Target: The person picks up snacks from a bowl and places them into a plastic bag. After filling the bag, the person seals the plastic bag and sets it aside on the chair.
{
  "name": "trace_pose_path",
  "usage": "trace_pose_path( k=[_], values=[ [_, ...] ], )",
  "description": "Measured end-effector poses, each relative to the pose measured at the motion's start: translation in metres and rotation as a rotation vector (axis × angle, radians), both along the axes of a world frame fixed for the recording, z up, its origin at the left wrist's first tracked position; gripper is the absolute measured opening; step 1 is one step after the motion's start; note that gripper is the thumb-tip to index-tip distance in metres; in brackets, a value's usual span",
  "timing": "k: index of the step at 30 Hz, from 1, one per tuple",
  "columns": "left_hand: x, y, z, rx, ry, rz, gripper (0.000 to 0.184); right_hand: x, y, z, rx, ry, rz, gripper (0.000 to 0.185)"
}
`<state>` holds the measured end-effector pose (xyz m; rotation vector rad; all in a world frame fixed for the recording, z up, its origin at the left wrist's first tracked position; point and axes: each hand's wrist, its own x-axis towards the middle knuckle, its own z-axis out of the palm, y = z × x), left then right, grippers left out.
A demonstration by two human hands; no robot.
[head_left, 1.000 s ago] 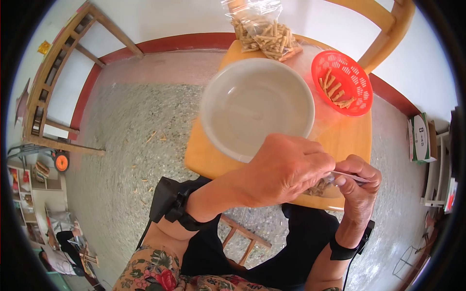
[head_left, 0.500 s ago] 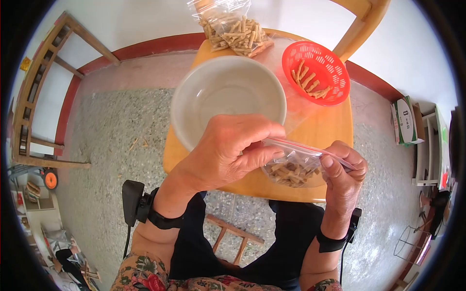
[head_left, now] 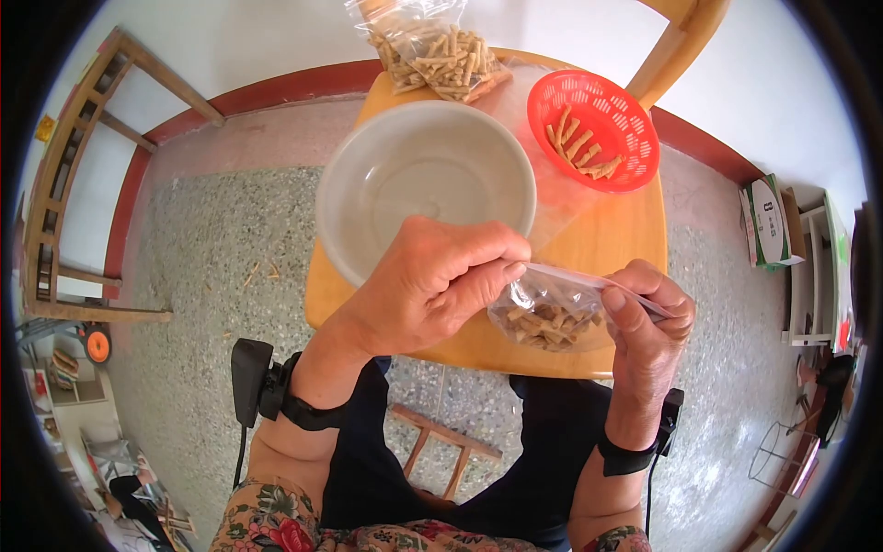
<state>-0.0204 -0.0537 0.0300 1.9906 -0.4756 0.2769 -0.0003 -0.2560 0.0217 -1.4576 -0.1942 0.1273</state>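
A clear zip-lock bag (head_left: 550, 317) with short tan sticks inside hangs between my two hands over the chair seat's front edge. My left hand (head_left: 432, 285) pinches the left end of its zip strip between thumb and fingers. At the other end, my right hand (head_left: 648, 317) grips the strip with its thumb on top. Just beyond my left hand stands a large pale grey basin (head_left: 428, 175) with nothing visible in it. A red plastic basket (head_left: 635, 138) holding several tan sticks (head_left: 579, 147) is behind the bag, to the right.
Wooden chair seat (head_left: 607, 239) bears everything. At its back stands a larger clear bag of tan sticks (head_left: 446, 64); a flat plastic sheet lies beneath the basket. A wooden frame (head_left: 69, 166) leans at left, and a cardboard box (head_left: 771, 221) is at right.
My left hand has tilted slightly and its thumb and finger are closer together at the strip's end. The bag's top edge has turned a little. The whole view has shifted slightly.
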Motion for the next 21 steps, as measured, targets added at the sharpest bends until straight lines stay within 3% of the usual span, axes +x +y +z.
trace_pose_path(
  k=[5,8,10,14,21],
  values=[
    [-0.001,0.001,0.003,-0.019,0.136,-0.019,0.008,-0.001,0.001,0.000,-0.007,-0.021,-0.020,0.004],
    [0.002,-0.001,0.003,0.118,-0.031,0.009,0.012,0.000,0.002,-0.002,-0.034,-0.080,0.006,0.005],
    [0.004,-0.011,-0.002,0.225,-0.383,0.136,0.015,-0.003,0.005,-0.002,-0.054,-0.094,0.022,0.005],
    [-0.003,-0.018,0.002,0.340,-0.328,0.062,0.015,-0.005,0.010,-0.001,-0.131,-0.169,0.075,0.006],
    [-0.002,-0.017,-0.007,0.125,-0.174,-0.012,0.010,-0.002,0.006,0.000,-0.109,-0.110,0.122,0.004]
  ],
)
